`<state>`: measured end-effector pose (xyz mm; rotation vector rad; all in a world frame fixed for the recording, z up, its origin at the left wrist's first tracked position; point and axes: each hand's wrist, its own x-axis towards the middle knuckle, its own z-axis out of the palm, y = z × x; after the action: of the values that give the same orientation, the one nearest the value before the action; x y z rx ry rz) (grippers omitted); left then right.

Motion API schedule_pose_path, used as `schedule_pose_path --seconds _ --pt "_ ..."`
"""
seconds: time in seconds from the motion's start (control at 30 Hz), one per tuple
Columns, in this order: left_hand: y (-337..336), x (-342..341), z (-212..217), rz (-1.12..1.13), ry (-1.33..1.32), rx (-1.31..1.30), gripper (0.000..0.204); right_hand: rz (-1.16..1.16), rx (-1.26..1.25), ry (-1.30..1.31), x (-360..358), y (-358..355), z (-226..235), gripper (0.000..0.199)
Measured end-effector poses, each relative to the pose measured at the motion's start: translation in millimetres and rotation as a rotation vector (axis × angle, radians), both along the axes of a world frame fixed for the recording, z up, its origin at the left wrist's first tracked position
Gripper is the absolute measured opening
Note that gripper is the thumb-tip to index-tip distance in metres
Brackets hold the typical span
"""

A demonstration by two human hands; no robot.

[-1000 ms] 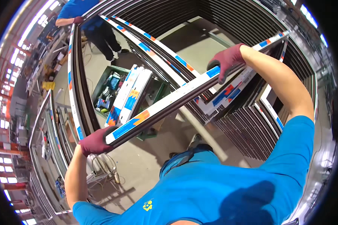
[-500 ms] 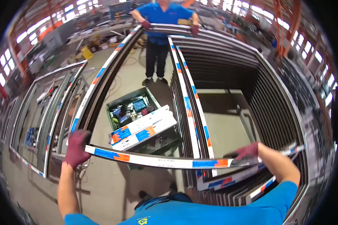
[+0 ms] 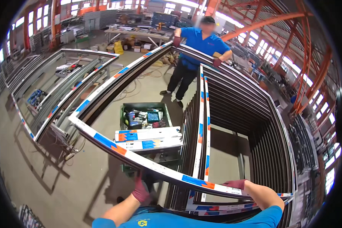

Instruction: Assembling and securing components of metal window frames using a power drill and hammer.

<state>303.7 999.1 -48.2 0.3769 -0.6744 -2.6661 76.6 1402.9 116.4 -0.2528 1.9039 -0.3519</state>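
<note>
A large dark window frame (image 3: 148,164), its face covered with white, blue and orange protective film, lies on top of a stack of similar frames and juts out to the left. My right hand (image 3: 236,184), in a maroon glove, grips its near bar towards the right, fingers over the top. My gloved left hand (image 3: 141,190) is at the underside of the same bar, left of the middle; its fingers are blurred and partly hidden. Across from me a co-worker in blue has two gloved hands (image 3: 177,41) on the far bar.
Below the frame's opening stands a green crate (image 3: 122,114) with tools and small parts. Film-covered profile pieces (image 3: 150,138) lie before it. Another frame rack (image 3: 35,135) stands at the left, and a workbench (image 3: 140,33) behind. Cables run over the floor.
My left hand has left the frame's near left corner and moved right along the bar, to its underside. My right hand stays on the bar. My view has turned left and up.
</note>
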Motion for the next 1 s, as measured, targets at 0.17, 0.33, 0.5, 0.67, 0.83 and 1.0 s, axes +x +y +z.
schedule_pose_path --seconds 0.17,0.33,0.5,0.67,0.83,1.0 --pt "-65.5 9.3 77.9 0.200 0.064 0.006 0.065 0.097 -0.211 -0.093 7.0 -59.6 8.1 0.041" --pt "-165.4 8.2 120.6 0.138 -0.056 0.007 0.079 0.307 -0.152 -0.249 -18.2 -141.1 -32.5 0.042" --pt "-297.5 31.7 125.5 0.438 -0.107 -0.052 0.093 0.425 -0.087 -0.337 21.8 -285.3 -36.1 0.042" --pt "-407.0 59.4 139.5 0.642 -0.199 -0.069 0.098 0.364 -0.062 -0.359 76.6 -377.5 -35.7 0.042" --pt "-562.9 99.0 119.6 0.720 -0.139 0.024 0.095 0.341 -0.080 -0.392 122.9 -501.9 -18.9 0.042" --pt "-656.2 146.0 151.8 0.766 -0.140 0.102 0.093 0.242 -0.126 -0.425 153.5 -591.4 -23.4 0.042"
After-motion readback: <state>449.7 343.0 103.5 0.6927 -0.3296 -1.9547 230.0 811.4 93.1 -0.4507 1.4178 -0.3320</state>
